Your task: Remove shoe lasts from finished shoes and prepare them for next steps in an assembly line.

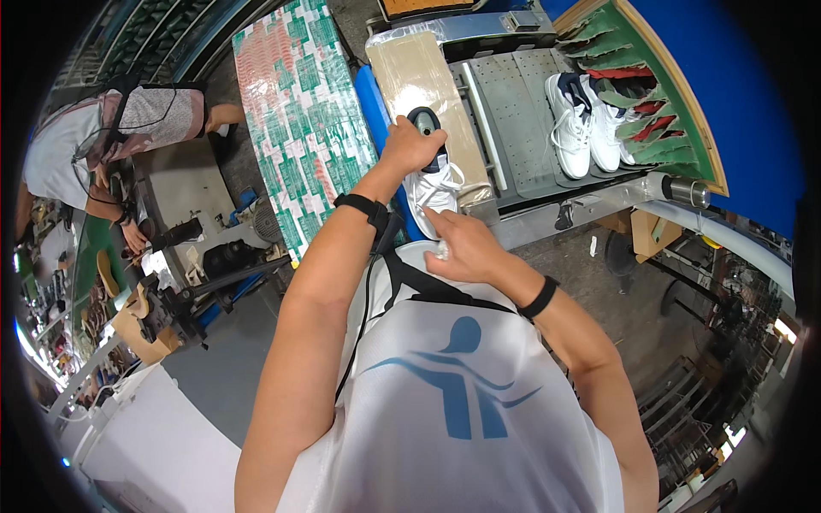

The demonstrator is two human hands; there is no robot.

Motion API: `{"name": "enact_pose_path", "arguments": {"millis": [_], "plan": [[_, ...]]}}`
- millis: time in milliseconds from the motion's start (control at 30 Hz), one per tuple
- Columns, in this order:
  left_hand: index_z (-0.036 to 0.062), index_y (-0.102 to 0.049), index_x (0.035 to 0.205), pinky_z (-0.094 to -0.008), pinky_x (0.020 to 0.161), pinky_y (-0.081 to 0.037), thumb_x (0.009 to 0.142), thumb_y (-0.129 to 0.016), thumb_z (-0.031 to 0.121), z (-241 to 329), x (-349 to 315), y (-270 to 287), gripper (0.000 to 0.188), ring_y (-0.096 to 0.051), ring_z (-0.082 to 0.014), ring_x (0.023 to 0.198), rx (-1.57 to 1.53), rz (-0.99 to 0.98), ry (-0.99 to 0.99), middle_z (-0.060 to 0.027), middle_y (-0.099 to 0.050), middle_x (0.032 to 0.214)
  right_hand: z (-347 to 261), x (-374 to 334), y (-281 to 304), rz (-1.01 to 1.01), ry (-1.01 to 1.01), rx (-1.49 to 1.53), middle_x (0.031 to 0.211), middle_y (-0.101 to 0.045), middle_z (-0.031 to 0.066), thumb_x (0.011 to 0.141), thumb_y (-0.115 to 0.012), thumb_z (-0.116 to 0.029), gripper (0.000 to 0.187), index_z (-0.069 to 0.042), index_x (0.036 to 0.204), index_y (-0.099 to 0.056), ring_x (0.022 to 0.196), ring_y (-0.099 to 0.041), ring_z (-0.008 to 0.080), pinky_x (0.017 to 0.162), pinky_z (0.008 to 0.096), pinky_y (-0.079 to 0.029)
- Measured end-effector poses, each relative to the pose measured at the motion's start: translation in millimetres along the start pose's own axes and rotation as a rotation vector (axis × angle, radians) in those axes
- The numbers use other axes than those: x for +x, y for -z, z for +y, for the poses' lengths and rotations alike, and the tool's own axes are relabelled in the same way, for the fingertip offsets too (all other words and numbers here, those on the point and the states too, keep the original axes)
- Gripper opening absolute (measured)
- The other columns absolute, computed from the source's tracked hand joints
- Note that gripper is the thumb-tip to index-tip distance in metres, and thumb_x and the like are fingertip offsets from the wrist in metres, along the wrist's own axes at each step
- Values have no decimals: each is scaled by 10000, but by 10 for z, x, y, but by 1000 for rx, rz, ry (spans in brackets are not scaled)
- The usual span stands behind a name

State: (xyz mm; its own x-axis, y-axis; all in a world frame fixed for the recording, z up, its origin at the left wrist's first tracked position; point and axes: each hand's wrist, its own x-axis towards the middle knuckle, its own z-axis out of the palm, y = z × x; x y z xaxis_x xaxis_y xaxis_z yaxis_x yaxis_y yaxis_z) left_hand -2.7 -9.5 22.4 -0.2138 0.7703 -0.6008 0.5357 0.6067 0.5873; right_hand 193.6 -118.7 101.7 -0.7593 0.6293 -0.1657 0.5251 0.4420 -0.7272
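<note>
A white sneaker (437, 190) with loose laces and a dark collar lies toe toward me at the tan, film-wrapped board (416, 73). In its opening sits a grey-green shoe last (423, 122). My left hand (412, 145) is closed around the heel end, its thumb and fingers gripping the collar and last. Beside the toe, my right hand (469, 248) is curled, with the index finger against the toe. Between its thumb and fingers shows a small white wad (442, 250), too small to identify further.
Right of the board, several white sneakers (571, 128) stand on a grey perforated conveyor (513, 111), before a torn green-and-red strip curtain (633, 94). A surface covered in green-white-red printed wrapping (295, 128) is at left. Another person (103, 137) works at a machine farther left.
</note>
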Motion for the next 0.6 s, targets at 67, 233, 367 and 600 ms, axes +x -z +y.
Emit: {"name": "enact_pose_path", "arguments": {"millis": [67,233,367,600], "plan": [[-213,-381,1509,-482,1139,-519,854,-726,554,7,-37,-29,1066,-583,-527,1367,15,62,-6,-419,-482,1523,21,-72,87,17,-25,11,1036,-701,281,824,-773,-333,805,125,1454,-571,943,-708,464,864,518,-581],[-212,-396,1496,-480,1137,-517,851,-729,548,-14,-65,-57,1051,-589,-531,1357,-23,78,-17,-424,-497,1502,82,53,-128,182,43,-197,1014,-668,236,812,-783,-293,801,136,1456,-575,923,-678,414,859,493,-549],[-211,-408,1489,-484,1138,-514,851,-726,552,-10,-59,-69,1045,-598,-525,1351,-34,74,-25,-424,-511,1491,91,59,-160,185,52,-325,993,-661,221,813,-790,-301,815,158,1450,-570,912,-665,392,865,476,-530],[-203,-396,1509,-477,1132,-520,850,-726,551,15,-62,-56,1054,-597,-522,1353,-21,69,-8,-409,-507,1502,106,90,-179,155,71,-281,980,-672,236,808,-795,-305,819,166,1440,-573,896,-673,404,849,494,-544]]}}
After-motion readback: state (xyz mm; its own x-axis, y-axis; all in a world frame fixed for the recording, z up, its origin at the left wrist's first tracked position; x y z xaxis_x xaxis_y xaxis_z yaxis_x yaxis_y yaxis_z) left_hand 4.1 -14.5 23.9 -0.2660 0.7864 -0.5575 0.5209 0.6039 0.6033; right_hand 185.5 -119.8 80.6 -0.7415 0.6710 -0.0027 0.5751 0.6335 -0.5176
